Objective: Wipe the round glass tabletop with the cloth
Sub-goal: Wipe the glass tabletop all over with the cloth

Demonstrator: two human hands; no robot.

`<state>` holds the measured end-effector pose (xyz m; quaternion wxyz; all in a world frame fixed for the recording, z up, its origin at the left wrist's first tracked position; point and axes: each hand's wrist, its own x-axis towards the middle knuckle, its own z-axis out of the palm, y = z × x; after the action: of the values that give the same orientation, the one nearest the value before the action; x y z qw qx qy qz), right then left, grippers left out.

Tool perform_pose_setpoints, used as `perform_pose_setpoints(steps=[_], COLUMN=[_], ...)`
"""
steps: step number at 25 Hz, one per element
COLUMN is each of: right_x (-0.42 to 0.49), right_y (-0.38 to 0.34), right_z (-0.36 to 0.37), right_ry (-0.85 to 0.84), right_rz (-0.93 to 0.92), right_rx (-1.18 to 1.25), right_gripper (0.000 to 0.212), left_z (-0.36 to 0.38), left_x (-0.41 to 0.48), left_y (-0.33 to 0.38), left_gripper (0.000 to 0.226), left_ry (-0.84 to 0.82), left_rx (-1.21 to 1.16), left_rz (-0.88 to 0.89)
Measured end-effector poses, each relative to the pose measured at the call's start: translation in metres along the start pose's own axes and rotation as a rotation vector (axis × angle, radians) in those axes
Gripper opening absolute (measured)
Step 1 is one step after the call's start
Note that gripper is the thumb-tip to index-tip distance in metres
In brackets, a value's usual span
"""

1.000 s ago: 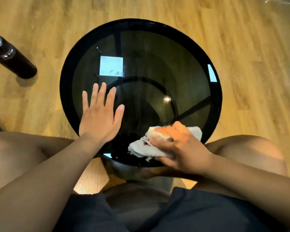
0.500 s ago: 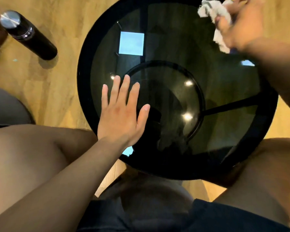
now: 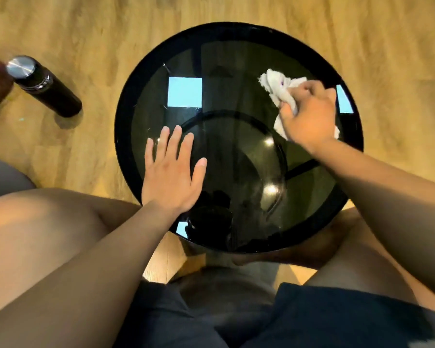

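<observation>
We see a capped dark bottle [image 3: 44,86] standing on the wooden floor [image 3: 86,33] well left of the round glass tabletop [image 3: 236,156], where our right hand [image 3: 308,115] clutches the white cloth [image 3: 278,87] near the far right rim and our left hand [image 3: 171,172] lies flat, fingers spread, with bare glass between.

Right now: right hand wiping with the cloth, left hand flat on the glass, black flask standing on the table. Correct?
One error: the flask stands on the floor, left of the table, per the head view. Right hand with cloth and flat left hand are right.
</observation>
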<state>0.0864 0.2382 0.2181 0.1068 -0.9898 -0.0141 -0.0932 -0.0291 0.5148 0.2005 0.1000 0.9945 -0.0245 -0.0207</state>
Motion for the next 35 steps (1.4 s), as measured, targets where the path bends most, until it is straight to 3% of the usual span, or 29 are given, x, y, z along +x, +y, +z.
perform_pose_setpoints(steps=[3, 6, 9, 10, 18, 23, 27, 30, 35], right_x=[-0.106, -0.187, -0.172, -0.151, 0.057, 0.144, 0.148, 0.133, 0.042], right_y=[-0.032, -0.058, -0.042, -0.034, 0.021, 0.039, 0.038, 0.049, 0.086], right_z=[-0.008, -0.015, -0.019, -0.018, 0.01, 0.04, 0.04, 0.027, -0.012], right_ry=[0.006, -0.109, -0.233, -0.24, -0.03, -0.009, 0.058, 0.003, -0.046], right_rz=[-0.078, -0.275, -0.631, -0.668, -0.07, 0.185, 0.143, 0.117, 0.169], right_rx=[0.068, 0.165, 0.17, 0.138, 0.032, -0.074, 0.006, 0.034, 0.018], right_gripper=[0.03, 0.031, 0.032, 0.034, 0.035, 0.057, 0.045, 0.037, 0.04], left_z=[0.003, 0.005, 0.006, 0.007, 0.004, 0.006, 0.004, 0.002, 0.0], left_x=[-0.001, -0.001, -0.002, -0.002, -0.003, -0.005, -0.004, -0.004, -0.003], left_y=[0.0, 0.001, 0.002, 0.002, 0.003, 0.002, 0.001, 0.002, -0.001], left_gripper=[0.066, 0.067, 0.067, 0.067, 0.063, 0.06, 0.061, 0.062, 0.064], left_ry=[0.016, 0.025, 0.02, 0.022, 0.034, 0.029, 0.018, 0.026, 0.031], left_rx=[-0.012, -0.002, 0.008, 0.01, -0.05, -0.051, -0.035, -0.054, -0.026], left_rz=[0.007, -0.002, -0.001, -0.002, -0.004, 0.007, 0.004, 0.004, 0.009])
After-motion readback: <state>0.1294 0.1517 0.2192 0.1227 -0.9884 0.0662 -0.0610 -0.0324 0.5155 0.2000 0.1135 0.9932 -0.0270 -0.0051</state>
